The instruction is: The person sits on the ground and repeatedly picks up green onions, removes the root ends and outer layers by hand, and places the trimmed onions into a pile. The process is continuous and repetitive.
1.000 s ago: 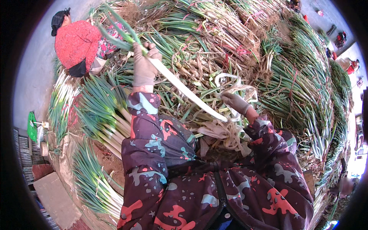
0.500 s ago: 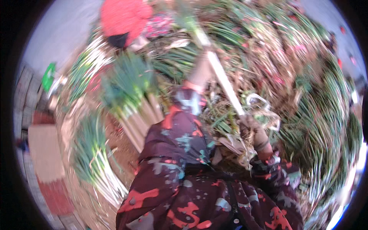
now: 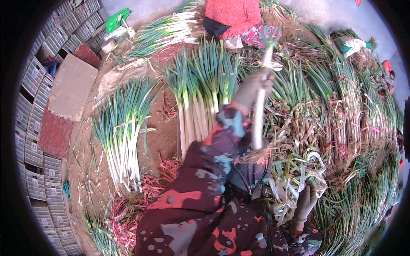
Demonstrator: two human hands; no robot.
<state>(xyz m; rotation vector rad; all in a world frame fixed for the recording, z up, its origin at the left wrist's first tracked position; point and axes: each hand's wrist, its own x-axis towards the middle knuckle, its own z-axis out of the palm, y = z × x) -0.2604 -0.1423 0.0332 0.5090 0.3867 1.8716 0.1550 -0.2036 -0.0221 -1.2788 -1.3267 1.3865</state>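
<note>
My left hand (image 3: 253, 90) is closed round the white stem of a long green onion (image 3: 259, 115), held nearly upright. Its green top points away from me, and its lower end hangs near my lap. My right hand (image 3: 305, 201), lower and to the right, is off the onion, with its fingers stretched out beside a heap of pale stripped leaves (image 3: 294, 181). Left of my left arm, a bundle of cleaned green onions (image 3: 196, 104) stands with white stems towards me. Another bundle (image 3: 122, 141) lies further left on the ground.
Heaps of untrimmed green onions (image 3: 358, 196) fill the right side. Pink-red ties (image 3: 128, 213) lie at the lower left. Stacked crates (image 3: 36, 183) and a flat board (image 3: 74, 87) line the left edge. A person in red (image 3: 237, 17) is at the far side.
My right hand has let go of the onion's lower end and dropped towards the stripped leaves. My left hand still holds the onion, now more upright. The view has swung.
</note>
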